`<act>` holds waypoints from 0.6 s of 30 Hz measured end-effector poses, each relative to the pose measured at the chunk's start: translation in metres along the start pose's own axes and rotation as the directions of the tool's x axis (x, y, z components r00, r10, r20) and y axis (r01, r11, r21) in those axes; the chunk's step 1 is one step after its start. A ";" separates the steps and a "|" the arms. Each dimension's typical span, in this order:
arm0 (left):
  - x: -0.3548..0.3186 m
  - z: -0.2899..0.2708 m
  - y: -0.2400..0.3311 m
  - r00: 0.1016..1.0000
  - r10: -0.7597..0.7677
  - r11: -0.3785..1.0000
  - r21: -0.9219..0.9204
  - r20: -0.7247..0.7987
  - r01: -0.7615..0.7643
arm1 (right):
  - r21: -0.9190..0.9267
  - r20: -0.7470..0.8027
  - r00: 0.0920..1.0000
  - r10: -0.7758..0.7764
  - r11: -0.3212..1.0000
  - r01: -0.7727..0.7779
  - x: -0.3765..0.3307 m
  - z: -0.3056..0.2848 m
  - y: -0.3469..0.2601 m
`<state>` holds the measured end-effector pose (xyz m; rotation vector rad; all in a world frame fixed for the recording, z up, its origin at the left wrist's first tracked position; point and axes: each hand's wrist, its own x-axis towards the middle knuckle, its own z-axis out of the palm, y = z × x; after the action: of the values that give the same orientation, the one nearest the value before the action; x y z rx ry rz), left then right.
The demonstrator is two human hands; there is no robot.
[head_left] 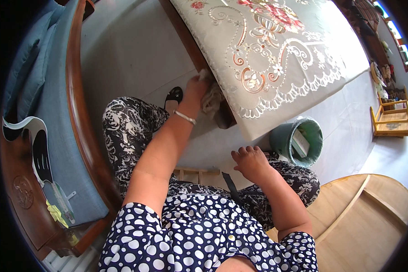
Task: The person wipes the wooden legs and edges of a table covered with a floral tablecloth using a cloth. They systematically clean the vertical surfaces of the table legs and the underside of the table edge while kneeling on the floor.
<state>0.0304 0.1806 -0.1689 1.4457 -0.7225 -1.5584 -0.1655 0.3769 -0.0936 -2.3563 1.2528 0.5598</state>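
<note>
My left hand, with a bracelet on its wrist, is closed on a pale, crumpled cloth. It presses the cloth to the dark wooden side of the table, and the fingertips are partly hidden. Over the table lies a cream tablecloth with embroidered flowers and scrolls, its corner hanging down close to the cloth. My right hand hovers or rests by my right knee, palm down and holding nothing. Its thumb stands away from the slightly bent fingers.
A green lined bin with a box inside stands right of the table corner. At lower right is a round wooden board. A blue sofa with a wooden frame runs along the left. A small wooden stool stands far right.
</note>
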 end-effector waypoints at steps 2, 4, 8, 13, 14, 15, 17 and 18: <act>0.013 -0.001 0.019 0.998 -0.012 0.998 0.055 -0.057 0.015 | -0.004 -0.011 1.000 -0.024 1.000 0.024 0.000 0.002 -0.003; 0.035 -0.005 0.030 0.994 -0.012 0.995 0.095 -0.109 0.022 | -0.002 -0.013 0.999 -0.042 0.999 0.042 -0.001 0.002 -0.005; 0.092 -0.026 0.009 0.910 0.341 0.913 0.315 -0.235 -0.260 | 0.005 -0.003 0.997 -0.075 0.997 0.075 0.003 -0.003 -0.008; 0.028 0.005 0.025 0.961 0.240 0.944 0.264 -0.139 -0.198 | 0.002 -0.063 0.996 -0.058 0.998 0.058 0.000 0.006 -0.002; 0.016 0.008 0.022 0.973 0.201 0.960 0.219 -0.113 -0.173 | -0.010 -0.081 0.995 -0.066 0.998 0.065 -0.001 0.007 -0.001; 0.005 0.011 0.019 0.983 0.164 0.974 0.174 -0.082 -0.148 | -0.022 -0.100 0.992 -0.071 0.997 0.069 -0.001 0.008 0.000; -0.009 0.016 0.006 0.985 0.155 0.962 0.240 -0.073 -0.133 | -0.026 -0.050 0.997 -0.057 0.998 0.056 -0.001 0.005 0.000; -0.010 0.015 -0.010 0.977 0.189 0.927 0.345 -0.099 -0.144 | -0.033 -0.027 0.998 -0.056 0.998 0.055 -0.001 0.003 0.000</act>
<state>0.0128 0.1920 -0.1700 1.6683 -1.0424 -1.2370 -0.1659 0.3792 -0.0955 -2.4252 1.1943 0.5346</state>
